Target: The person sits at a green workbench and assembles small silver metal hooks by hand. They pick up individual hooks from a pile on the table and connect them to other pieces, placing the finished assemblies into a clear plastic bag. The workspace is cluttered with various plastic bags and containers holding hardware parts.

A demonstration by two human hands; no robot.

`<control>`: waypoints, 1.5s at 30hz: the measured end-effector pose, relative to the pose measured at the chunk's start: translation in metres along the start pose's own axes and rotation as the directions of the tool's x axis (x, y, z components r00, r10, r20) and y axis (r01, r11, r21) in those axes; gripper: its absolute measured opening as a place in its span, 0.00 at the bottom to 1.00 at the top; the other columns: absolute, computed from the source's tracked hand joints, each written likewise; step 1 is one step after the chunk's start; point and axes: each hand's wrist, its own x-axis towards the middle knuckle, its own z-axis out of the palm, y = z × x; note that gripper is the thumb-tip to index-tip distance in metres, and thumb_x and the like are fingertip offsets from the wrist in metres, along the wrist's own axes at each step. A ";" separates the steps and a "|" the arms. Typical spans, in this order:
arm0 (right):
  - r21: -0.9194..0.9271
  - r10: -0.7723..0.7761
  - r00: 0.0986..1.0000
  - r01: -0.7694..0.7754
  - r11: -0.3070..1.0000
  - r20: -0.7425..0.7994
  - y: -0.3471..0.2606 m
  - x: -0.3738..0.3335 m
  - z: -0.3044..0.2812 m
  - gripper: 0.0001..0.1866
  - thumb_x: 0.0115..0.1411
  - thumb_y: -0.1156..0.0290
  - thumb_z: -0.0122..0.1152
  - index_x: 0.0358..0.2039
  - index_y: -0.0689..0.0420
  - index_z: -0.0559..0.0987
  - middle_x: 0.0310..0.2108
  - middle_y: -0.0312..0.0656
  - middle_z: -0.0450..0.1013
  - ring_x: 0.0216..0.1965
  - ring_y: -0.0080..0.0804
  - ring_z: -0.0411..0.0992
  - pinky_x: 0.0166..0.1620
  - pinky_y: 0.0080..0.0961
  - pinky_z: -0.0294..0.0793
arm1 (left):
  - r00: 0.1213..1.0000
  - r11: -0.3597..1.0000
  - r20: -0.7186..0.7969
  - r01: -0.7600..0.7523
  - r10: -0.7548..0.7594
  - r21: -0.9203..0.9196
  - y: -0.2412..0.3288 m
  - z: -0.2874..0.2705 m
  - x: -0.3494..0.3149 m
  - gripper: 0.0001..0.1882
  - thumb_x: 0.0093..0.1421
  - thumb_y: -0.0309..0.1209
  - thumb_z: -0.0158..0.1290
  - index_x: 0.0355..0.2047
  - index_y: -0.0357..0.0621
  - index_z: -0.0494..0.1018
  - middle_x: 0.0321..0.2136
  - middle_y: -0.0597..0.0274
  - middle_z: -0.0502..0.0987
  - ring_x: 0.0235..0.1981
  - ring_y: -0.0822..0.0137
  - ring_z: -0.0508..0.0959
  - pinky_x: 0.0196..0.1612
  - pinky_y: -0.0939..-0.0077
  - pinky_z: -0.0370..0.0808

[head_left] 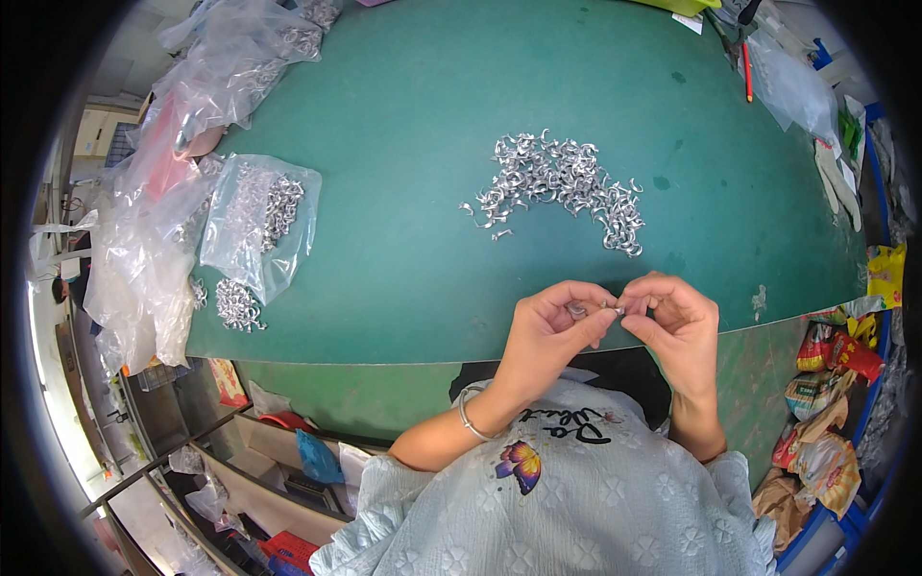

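Note:
My left hand (562, 326) and my right hand (672, 317) meet above the table's near edge, fingertips almost touching. Between thumb and fingers, the left pinches a small curved silver metal piece (616, 309); another silver piece (576, 310) shows against its curled fingers. The right hand's fingertips close on the same small piece from the other side. Beyond the hands lies a loose, arched pile of curved silver metal pieces (562, 178) on the green table (403, 192). The exact shape of what the fingertips hold is too small to make out.
On the left, a clear plastic bag (259, 226) holds more silver pieces, with a small heap (237, 305) beside it. Large clear bags (144, 259) crowd the left edge. A red pen (747, 72) and a white glove (837, 184) lie at the right.

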 end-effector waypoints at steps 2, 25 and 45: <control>0.011 -0.007 1.000 0.007 1.000 -0.008 0.001 -0.002 0.001 0.12 0.46 0.88 0.58 0.33 0.66 0.74 0.29 0.39 0.70 0.29 0.20 0.65 0.35 0.16 0.66 | 0.999 0.997 0.037 0.026 -0.023 -0.075 -0.002 -0.002 -0.001 0.07 0.54 0.21 0.51 0.35 0.34 0.71 0.29 0.63 0.73 0.25 0.77 0.69 0.30 0.85 0.67; -0.925 -0.431 0.902 0.142 0.354 -0.026 0.033 0.028 -0.016 0.12 0.41 0.80 0.63 0.30 0.62 0.74 0.30 0.44 0.69 0.32 0.40 0.66 0.35 0.31 0.66 | 0.967 0.888 0.136 0.252 -0.216 -0.385 -0.012 -0.004 -0.001 0.09 0.55 0.24 0.43 0.36 0.34 0.68 0.31 0.59 0.70 0.29 0.71 0.67 0.36 0.79 0.66; 0.244 0.105 0.989 -0.076 0.967 -0.108 0.025 -0.005 0.004 0.07 0.56 0.80 0.50 0.35 0.66 0.74 0.35 0.44 0.72 0.34 0.23 0.69 0.37 0.18 0.67 | 0.993 0.986 -0.105 -0.076 0.061 -0.149 -0.016 0.009 0.004 0.11 0.54 0.24 0.52 0.39 0.35 0.69 0.31 0.64 0.71 0.29 0.78 0.68 0.32 0.85 0.66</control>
